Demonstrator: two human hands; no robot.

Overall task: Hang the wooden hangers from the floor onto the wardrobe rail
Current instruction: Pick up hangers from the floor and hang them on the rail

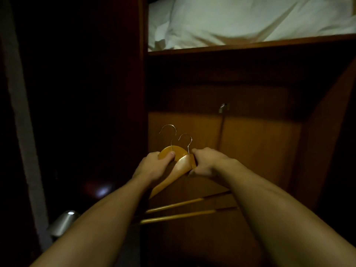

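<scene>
Both hands are up inside the open wardrobe (250,132), each closed on its own wooden hanger at the neck: left hand (154,167) wraps the rear hanger (172,151), thumb over the top, right hand (207,162) grips the front hanger (180,167). Looks like they're being separated before hanging. Hooks (179,137) sit just beside each other, pointing up, not crossed as far as I can tell. The bit of metal (223,107) further back may be the rail end, hard to say. Next, lift one hook over it. White bedding (250,20) fills the shelf above.
</scene>
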